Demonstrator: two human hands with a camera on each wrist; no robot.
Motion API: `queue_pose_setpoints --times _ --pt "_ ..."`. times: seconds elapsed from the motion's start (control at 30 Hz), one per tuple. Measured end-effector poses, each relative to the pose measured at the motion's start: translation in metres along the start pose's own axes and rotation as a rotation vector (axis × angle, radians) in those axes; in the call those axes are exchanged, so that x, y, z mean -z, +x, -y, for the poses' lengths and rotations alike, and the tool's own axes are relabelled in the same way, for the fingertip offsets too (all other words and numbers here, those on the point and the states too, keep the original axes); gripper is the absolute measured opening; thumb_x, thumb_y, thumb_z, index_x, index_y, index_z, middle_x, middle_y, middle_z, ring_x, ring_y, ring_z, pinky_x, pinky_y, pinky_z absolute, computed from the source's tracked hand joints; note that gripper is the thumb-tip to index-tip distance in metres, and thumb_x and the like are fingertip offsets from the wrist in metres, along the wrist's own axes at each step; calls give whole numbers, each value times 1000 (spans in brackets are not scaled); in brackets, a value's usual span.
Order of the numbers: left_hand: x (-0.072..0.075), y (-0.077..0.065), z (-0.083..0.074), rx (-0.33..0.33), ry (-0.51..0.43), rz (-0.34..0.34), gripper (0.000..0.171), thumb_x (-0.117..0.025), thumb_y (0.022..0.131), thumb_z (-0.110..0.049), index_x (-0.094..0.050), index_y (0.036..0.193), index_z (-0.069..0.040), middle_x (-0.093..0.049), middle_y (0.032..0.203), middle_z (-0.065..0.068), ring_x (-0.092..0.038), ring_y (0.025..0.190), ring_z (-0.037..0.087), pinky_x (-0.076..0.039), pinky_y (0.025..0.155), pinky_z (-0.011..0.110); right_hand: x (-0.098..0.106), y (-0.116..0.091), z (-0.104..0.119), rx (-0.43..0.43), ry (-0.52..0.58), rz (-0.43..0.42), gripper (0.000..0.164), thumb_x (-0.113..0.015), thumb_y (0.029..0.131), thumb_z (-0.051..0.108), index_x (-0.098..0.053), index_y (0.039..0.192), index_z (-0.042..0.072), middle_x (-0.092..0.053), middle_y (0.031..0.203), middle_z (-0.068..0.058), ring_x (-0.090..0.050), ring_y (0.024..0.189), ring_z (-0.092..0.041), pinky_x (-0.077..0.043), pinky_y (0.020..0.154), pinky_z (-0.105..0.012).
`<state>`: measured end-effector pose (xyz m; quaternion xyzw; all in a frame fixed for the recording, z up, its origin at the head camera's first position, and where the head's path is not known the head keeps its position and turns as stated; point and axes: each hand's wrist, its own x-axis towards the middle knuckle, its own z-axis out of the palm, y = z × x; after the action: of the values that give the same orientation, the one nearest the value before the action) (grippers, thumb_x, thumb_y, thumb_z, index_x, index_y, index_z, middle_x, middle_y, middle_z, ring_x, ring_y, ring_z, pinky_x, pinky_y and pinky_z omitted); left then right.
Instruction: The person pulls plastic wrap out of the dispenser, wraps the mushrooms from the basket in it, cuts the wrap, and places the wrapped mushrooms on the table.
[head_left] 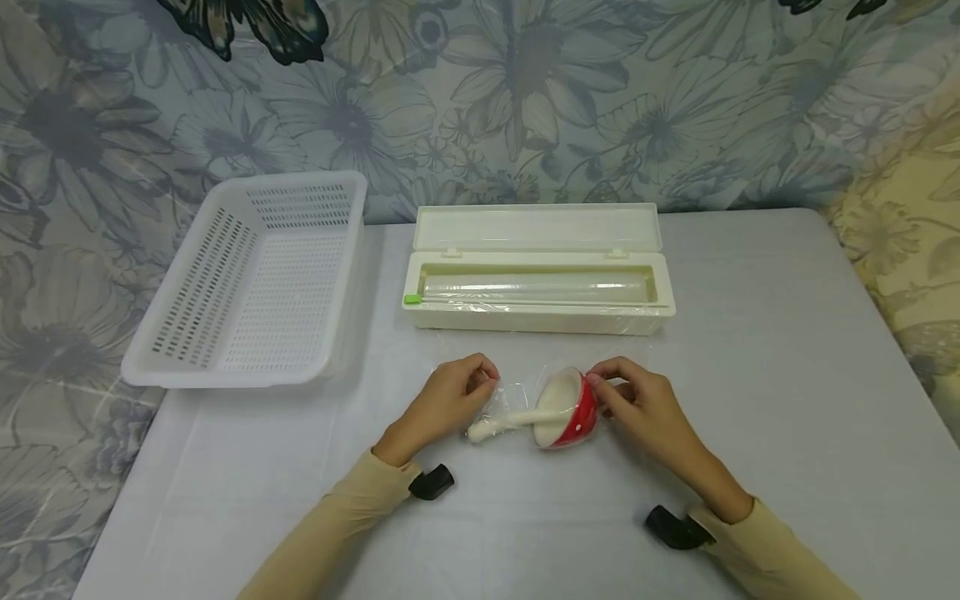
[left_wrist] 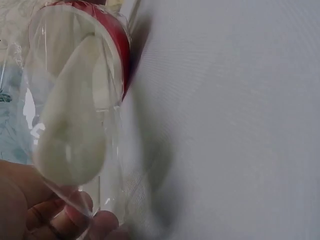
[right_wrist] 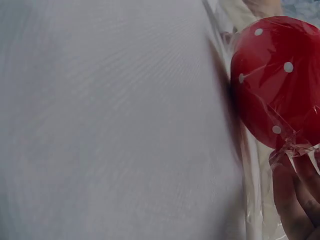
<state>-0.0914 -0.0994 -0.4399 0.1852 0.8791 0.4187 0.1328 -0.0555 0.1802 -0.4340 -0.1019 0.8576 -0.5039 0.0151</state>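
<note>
A red bowl [head_left: 583,418] with white dots and a white inside lies tipped on its side, facing left. Out of it points a white stick-like piece [head_left: 491,427] with a rounded end, perhaps a pestle or spoon. Clear cling film [left_wrist: 112,165] wraps both. My left hand [head_left: 448,396] pinches the loose film beyond the rounded end. At the bowl's base, my right hand [head_left: 647,407] pinches gathered film, seen bunched at the fingertips [right_wrist: 282,160] in the right wrist view.
Behind the hands stands a white cling film dispenser [head_left: 540,321], lid raised, with a film roll [head_left: 536,287] inside and a green slider [head_left: 412,298] at its left end. A white slotted basket [head_left: 341,333] stands on the left of the white-covered table [head_left: 750,350], against patterned fabric.
</note>
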Motion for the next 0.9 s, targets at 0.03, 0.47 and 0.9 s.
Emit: queue_pose_setpoints --times 0.03,0.47,0.9 --pt "0 1 1 -3 16 -9 10 -57 96 -10 -66 101 -9 -63 75 -4 -52 65 3 -43 62 18 0 0 -1 -7 1 0 12 -62 97 7 -66 106 1 -71 99 -16 -68 62 -7 -57 62 -23" --pt "14 -20 -15 -208 83 285 38 -57 89 -8 -66 124 -20 -58 127 -4 -50 120 14 -44 100 35 3 2 -4 -10 -46 -11 10 -64 96 8 -67 104 2 -71 94 -13 -66 62 -3 -54 61 -20" --pt "2 -19 -6 -220 -18 22 6 -68 95 -18 -70 95 -12 -63 92 -2 -57 78 6 -51 70 20 3 3 -3 -50 -29 -2 13 -64 96 11 -66 104 1 -70 93 -13 -66 61 -6 -54 60 -21"
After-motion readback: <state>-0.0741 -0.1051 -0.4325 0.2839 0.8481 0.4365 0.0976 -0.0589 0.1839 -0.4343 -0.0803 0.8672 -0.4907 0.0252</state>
